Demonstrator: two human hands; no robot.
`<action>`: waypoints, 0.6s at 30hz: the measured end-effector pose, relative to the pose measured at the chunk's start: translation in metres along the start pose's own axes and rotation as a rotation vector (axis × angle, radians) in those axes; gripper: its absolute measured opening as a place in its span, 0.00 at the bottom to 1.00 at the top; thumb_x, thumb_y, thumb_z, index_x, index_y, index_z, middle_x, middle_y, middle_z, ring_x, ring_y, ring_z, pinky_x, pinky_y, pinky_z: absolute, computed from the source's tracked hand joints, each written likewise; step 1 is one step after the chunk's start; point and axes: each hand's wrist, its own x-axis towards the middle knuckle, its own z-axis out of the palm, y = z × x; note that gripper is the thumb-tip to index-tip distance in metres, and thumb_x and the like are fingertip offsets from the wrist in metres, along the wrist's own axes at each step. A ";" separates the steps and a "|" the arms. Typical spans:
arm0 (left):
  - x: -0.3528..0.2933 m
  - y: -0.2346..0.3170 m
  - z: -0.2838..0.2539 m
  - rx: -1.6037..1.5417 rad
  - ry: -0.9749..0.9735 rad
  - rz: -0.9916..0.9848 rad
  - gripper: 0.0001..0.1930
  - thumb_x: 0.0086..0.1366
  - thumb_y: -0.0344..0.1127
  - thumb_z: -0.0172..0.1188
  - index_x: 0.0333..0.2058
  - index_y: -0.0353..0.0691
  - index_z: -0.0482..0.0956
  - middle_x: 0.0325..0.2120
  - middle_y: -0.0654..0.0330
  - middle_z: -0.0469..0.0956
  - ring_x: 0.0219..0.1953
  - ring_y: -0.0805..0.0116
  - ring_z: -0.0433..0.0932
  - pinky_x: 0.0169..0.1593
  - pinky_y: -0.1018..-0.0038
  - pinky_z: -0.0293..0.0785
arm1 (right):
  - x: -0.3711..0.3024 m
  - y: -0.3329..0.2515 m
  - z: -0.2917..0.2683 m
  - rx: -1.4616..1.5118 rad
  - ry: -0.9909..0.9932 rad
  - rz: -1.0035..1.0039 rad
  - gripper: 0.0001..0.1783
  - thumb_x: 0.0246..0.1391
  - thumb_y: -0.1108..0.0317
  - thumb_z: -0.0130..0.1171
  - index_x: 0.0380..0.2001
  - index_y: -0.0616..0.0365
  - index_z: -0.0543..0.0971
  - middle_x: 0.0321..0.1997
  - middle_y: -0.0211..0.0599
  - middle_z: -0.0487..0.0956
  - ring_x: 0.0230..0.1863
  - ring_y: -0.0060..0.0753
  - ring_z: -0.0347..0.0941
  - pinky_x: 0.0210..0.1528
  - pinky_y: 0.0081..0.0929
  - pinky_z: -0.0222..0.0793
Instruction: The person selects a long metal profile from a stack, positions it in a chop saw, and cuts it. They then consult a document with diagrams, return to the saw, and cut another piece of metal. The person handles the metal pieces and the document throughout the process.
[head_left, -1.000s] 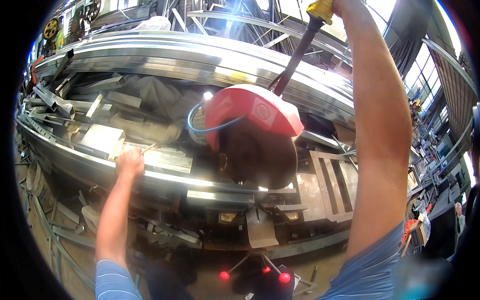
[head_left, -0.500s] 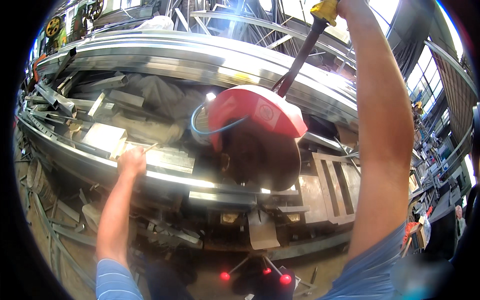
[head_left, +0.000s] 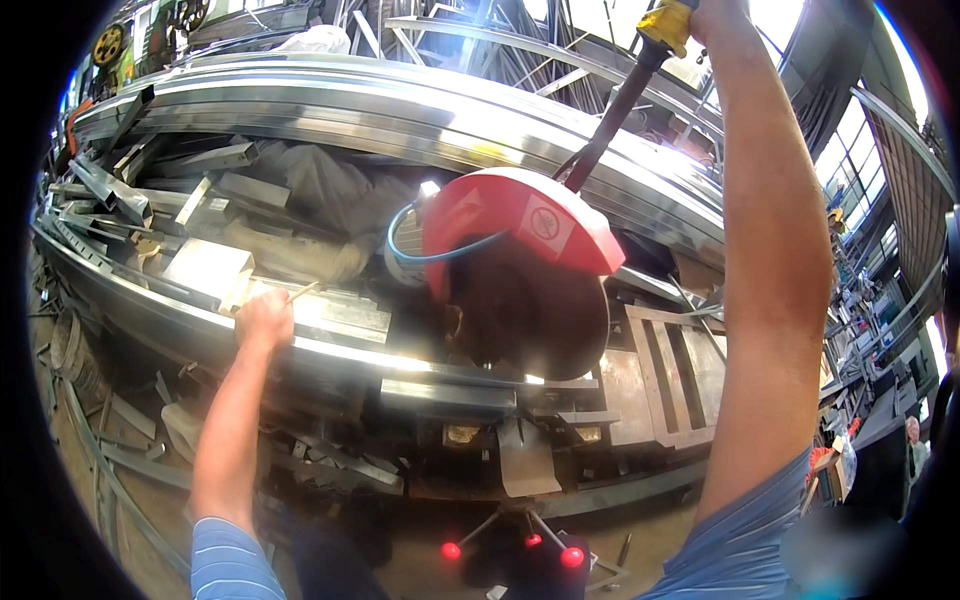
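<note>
2 hands [head_left: 264, 318] apart, right raised

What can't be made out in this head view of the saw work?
- Right hand: cut off by the top edge, so its grip on the yellow-tipped saw handle is only partly seen.
- Saw blade: dark and blurred under the red guard; whether it touches the long metal bar is unclear.
- Left hand: seen from behind, its fingers hidden; grip on the bar unclear.
- Floor scraps: in shadow, bent by the fisheye rim.
</note>
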 end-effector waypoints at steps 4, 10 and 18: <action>-0.001 0.004 0.000 0.015 -0.008 0.005 0.12 0.69 0.41 0.51 0.36 0.47 0.84 0.36 0.50 0.86 0.42 0.45 0.84 0.46 0.49 0.79 | 0.005 -0.001 -0.009 0.010 -0.040 -0.003 0.22 0.67 0.43 0.48 0.27 0.47 0.74 0.20 0.30 0.71 0.19 0.35 0.68 0.22 0.39 0.68; 0.002 0.002 0.002 0.019 -0.016 0.003 0.12 0.69 0.41 0.52 0.36 0.47 0.84 0.36 0.50 0.86 0.43 0.44 0.84 0.47 0.49 0.79 | 0.004 0.001 -0.007 -0.027 0.022 -0.040 0.24 0.67 0.41 0.48 0.31 0.50 0.75 0.22 0.33 0.73 0.21 0.36 0.70 0.24 0.41 0.69; 0.003 0.001 0.003 0.006 -0.013 -0.007 0.12 0.69 0.42 0.52 0.36 0.47 0.85 0.37 0.50 0.86 0.43 0.43 0.84 0.47 0.49 0.79 | 0.003 -0.001 -0.007 -0.021 0.005 -0.024 0.26 0.67 0.39 0.48 0.31 0.50 0.75 0.23 0.33 0.73 0.22 0.36 0.71 0.24 0.41 0.69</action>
